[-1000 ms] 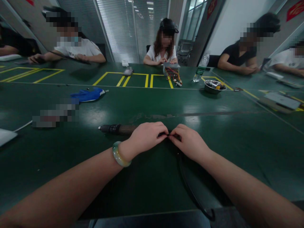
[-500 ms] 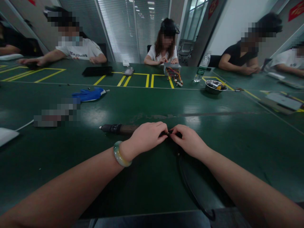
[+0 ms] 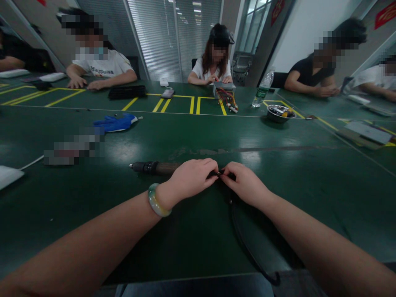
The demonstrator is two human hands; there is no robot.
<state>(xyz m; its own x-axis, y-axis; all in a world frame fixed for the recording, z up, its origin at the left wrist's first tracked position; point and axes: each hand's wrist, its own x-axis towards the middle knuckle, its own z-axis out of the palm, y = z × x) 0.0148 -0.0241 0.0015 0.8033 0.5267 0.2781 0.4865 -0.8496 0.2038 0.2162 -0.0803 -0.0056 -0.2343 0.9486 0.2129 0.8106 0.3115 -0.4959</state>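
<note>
A long tool that looks like an electric screwdriver (image 3: pixel 167 168), with a black ribbed collar, a metal tip and a brown barrel, lies crosswise on the green table (image 3: pixel 185 235), tip to the left. My left hand (image 3: pixel 196 175), wearing a bangle, closes over its rear end. Facing it, my right hand (image 3: pixel 246 181) pinches the end of a black cable (image 3: pixel 238 231) with thumb and forefinger. A small brassy glint shows where both hands' fingertips meet; the join itself is mostly hidden. From there the cable hangs past the table's front edge.
A blue glove (image 3: pixel 114 123) and a blurred-out object (image 3: pixel 74 149) lie to the left. Further off are a metal bowl (image 3: pixel 280 113) of small parts, a water bottle (image 3: pixel 262 90) and a grey box (image 3: pixel 224 88) with coloured wires. Several people sit across the table.
My hands stay nearly still; the cable shifts slightly left near my right hand. Across the table at left, a person's arms have drawn inward.
</note>
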